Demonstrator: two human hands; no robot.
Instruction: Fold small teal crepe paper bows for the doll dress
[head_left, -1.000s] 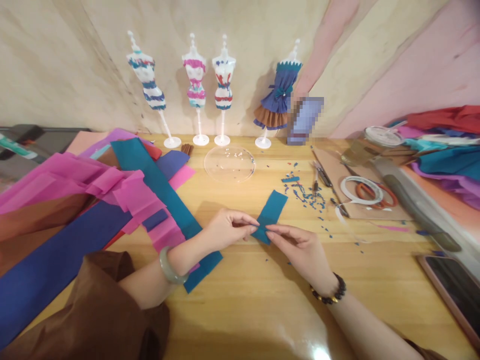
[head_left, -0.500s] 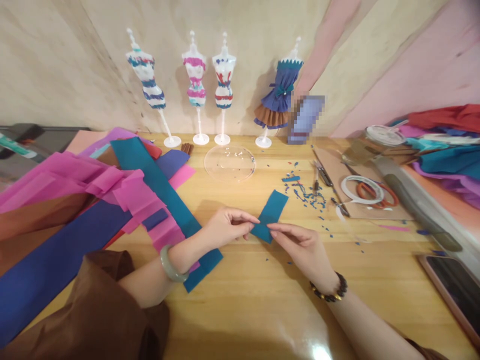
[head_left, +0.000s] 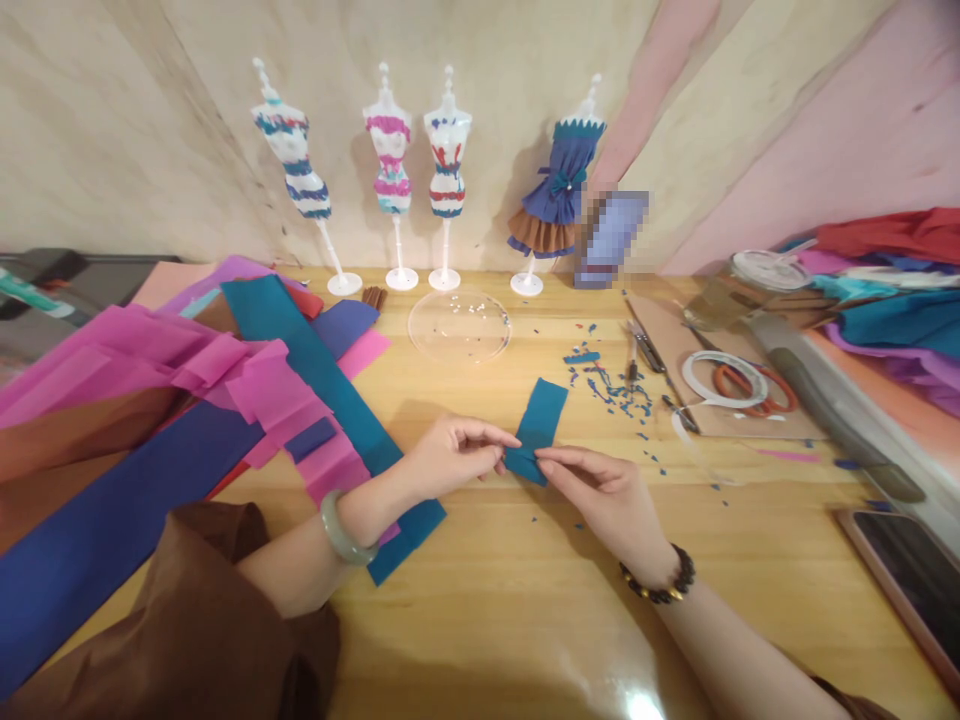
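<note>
A short teal paper strip lies slanted on the wooden table, its near end lifted between both hands. My left hand pinches that near end from the left with thumb and forefinger. My right hand pinches the same end from the right, fingertips almost meeting the left ones. A long teal paper strip runs under my left wrist.
Pink, blue and brown crepe paper piles up at the left. Several small dress-form mannequins stand along the back wall. A clear round lid, teal scraps, tape roll, scissors and a phone lie to the right.
The far end of the short teal strip has swung slightly left and stands steeper. Both hands stay pinched on its near end, barely shifted.
</note>
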